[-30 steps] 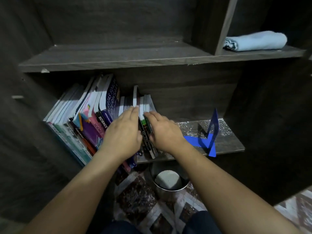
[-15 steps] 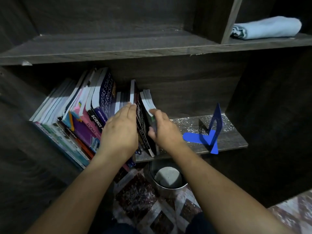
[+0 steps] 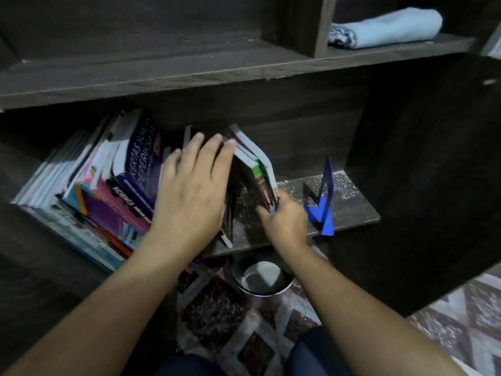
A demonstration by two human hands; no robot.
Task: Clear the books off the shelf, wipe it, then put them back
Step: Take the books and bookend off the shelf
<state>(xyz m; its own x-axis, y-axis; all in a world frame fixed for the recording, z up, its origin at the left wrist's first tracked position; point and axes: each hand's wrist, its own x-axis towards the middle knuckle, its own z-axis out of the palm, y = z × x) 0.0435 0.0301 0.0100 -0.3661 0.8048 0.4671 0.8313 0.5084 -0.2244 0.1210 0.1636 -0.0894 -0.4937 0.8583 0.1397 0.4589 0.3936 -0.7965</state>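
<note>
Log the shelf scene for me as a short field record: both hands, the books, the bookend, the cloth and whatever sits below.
left hand: flat, fingers straight, pressed against the leaning books
right hand: grips the lower end of the thin books, which are tilted apart from the row
shelf: speckled bare board shows between the two groups of books
bookend: blue, upright, right of the right hand, touching no book
cloth: light blue, folded, upper right compartment
below: metal container on the patterned floor

Vs 0.5 s ago: right hand [image 3: 287, 223] has tipped the thin books [image 3: 257, 164] rightward off the book row [image 3: 122, 180]; a gap has opened, exposing speckled shelf [image 3: 244, 213]. Left hand [image 3: 189, 191] now reaches higher, flat on the row's end
</note>
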